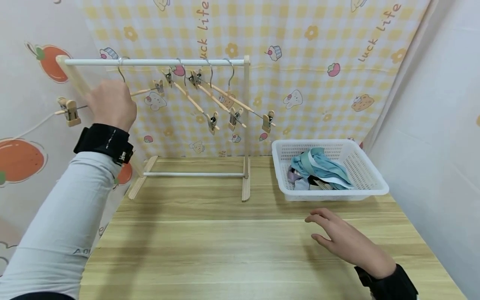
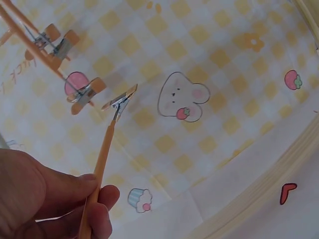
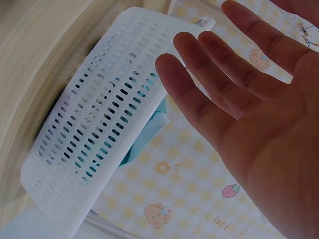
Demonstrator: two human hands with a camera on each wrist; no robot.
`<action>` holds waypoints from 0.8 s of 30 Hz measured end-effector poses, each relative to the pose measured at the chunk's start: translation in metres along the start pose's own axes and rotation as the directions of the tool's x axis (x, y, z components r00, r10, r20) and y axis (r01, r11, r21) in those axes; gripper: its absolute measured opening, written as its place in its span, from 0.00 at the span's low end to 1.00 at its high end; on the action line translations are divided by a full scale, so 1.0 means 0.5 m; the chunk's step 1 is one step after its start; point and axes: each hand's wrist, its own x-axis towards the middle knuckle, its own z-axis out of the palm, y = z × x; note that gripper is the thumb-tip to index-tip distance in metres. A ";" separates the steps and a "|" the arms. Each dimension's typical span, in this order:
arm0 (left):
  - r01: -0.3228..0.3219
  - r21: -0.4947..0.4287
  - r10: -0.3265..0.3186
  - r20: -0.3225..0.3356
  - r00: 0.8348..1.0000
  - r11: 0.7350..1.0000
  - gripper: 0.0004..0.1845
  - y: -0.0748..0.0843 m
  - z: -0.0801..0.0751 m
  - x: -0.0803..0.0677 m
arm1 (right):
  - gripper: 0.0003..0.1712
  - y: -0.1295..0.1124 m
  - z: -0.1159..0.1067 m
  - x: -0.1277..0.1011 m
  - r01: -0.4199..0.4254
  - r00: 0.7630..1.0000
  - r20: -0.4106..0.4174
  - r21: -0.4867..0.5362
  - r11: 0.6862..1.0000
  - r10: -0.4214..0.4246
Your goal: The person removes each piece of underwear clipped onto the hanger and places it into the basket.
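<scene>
My left hand (image 1: pixel 111 104) pinches the wooden bar of a clip hanger (image 2: pixel 103 162) between thumb and fingers, at the left end of the rack. The hanger's metal hook goes up to the rack's white top rail (image 1: pixel 153 62), and a wooden clip (image 1: pixel 69 111) sticks out past the hand on its left. My right hand (image 1: pixel 343 239) holds nothing, its fingers spread above the table in front of the white basket (image 1: pixel 375 183). Inside that basket lies a heap of cloth, with a teal piece (image 1: pixel 322 166) on top.
Several more clip hangers (image 1: pixel 213 98) hang tilted along the rail's right half. The rack's wooden feet (image 1: pixel 245 193) stand on the wood-grain table (image 1: pixel 225 250). Behind is a yellow checked curtain (image 1: pixel 300 75), and a white wall (image 1: pixel 431 125) rises at the right.
</scene>
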 end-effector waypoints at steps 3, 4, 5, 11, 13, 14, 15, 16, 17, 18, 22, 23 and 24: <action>-0.019 0.014 0.020 -0.036 0.999 1.000 0.11 -0.002 0.016 -0.007 | 0.18 0.000 0.002 -0.001 0.004 1.000 -0.004 0.004 1.000 -0.004; -0.024 0.018 0.025 -0.046 0.999 1.000 0.11 -0.002 0.020 -0.010 | 0.18 0.000 0.003 -0.001 0.002 1.000 -0.004 0.004 1.000 -0.002; -0.026 0.021 0.027 -0.054 0.998 0.999 0.12 -0.002 0.023 -0.012 | 0.18 -0.001 0.003 -0.001 0.002 1.000 -0.005 0.004 1.000 -0.002; -0.024 0.030 0.025 -0.027 0.999 0.999 0.12 -0.004 0.021 -0.020 | 0.18 -0.001 0.004 -0.002 0.005 1.000 0.001 0.001 1.000 -0.005; -0.028 0.027 0.028 -0.017 0.999 0.999 0.12 -0.004 0.016 -0.024 | 0.18 -0.001 0.004 -0.002 0.004 1.000 0.002 -0.002 1.000 -0.004; -0.033 0.022 0.034 -0.021 0.999 0.999 0.12 -0.003 0.015 -0.027 | 0.19 -0.002 0.004 -0.002 0.004 1.000 0.002 -0.004 1.000 -0.004; -0.041 0.015 0.041 -0.034 0.999 0.999 0.12 -0.003 0.014 -0.031 | 0.19 -0.002 0.003 -0.002 0.004 1.000 0.003 -0.003 1.000 -0.004; -0.054 0.004 0.054 -0.059 0.997 0.999 0.13 -0.002 0.014 -0.036 | 0.19 -0.002 0.004 -0.003 0.004 1.000 0.002 -0.002 1.000 -0.004; -0.069 -0.010 0.068 -0.092 0.993 0.998 0.14 0.000 0.014 -0.042 | 0.19 -0.003 0.004 -0.002 0.004 1.000 0.002 -0.001 1.000 -0.004; -0.086 -0.028 0.082 -0.120 0.989 0.996 0.14 0.002 0.014 -0.049 | 0.18 -0.003 0.005 -0.002 0.005 1.000 -0.001 -0.003 1.000 -0.005; -0.162 -0.096 0.137 -0.225 0.965 0.982 0.16 0.016 0.009 -0.079 | 0.19 -0.005 0.008 -0.001 0.012 1.000 -0.015 -0.011 1.000 -0.013; -0.182 -0.102 0.154 -0.238 0.959 0.978 0.17 0.020 0.007 -0.087 | 0.19 -0.006 0.008 -0.001 0.014 1.000 -0.022 -0.015 1.000 -0.015; -0.197 -0.108 0.167 -0.242 0.956 0.974 0.18 0.025 0.004 -0.096 | 0.19 -0.007 0.008 0.000 0.019 0.999 -0.029 -0.018 1.000 -0.019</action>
